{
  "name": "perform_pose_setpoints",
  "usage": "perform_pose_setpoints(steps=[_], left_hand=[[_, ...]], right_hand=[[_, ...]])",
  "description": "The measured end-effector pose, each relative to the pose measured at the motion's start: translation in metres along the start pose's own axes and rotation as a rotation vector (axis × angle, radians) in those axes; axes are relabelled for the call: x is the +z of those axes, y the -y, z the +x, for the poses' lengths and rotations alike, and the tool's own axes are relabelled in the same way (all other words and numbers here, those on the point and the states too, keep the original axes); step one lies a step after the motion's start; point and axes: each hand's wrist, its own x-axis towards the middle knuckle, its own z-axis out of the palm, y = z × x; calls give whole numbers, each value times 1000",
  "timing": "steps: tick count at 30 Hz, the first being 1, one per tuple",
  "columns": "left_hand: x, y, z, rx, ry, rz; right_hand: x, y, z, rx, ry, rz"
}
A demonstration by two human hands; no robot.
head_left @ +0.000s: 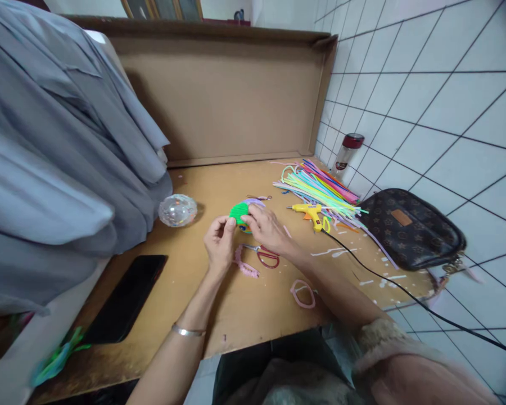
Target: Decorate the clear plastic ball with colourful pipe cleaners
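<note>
A bright green, ribbed round disc (238, 212) is held up over the table between both hands. My left hand (220, 241) pinches its lower left edge with thumb and fingers. My right hand (265, 228) has its thumb and fingers closed on the disc's right side. A purple curved piece (255, 202) shows behind the right fingers, and something small, blue and yellow, shows just under the disc. Below the hands lie red-handled scissors (268, 259) and a fuzzy pink strip (247, 269). Nearer the front edge rests a pink loop (303, 294).
A yellow glue gun (312, 214) with a black cord lies right, by a pile of coloured pipe cleaners (318, 185). A dark bag (413, 228) and a bottle (348, 153) stand by the tiled wall. Left are a glass bowl (177, 210), a black phone (126, 298) and grey cloth (67, 140).
</note>
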Motion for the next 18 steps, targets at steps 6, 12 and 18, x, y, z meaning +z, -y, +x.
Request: perform_pose_setpoints(steps=[6,12,18], left_hand=[[-12,-2,8,38,-169,79],[-49,20,31,-206,-451,208],[-81,28,39,-526,-93,867]], right_hand=[[-7,10,-5,-86,1,45],[-17,-15,-16,-37,-209,143],[-32,-50,-21,126,-380,111]])
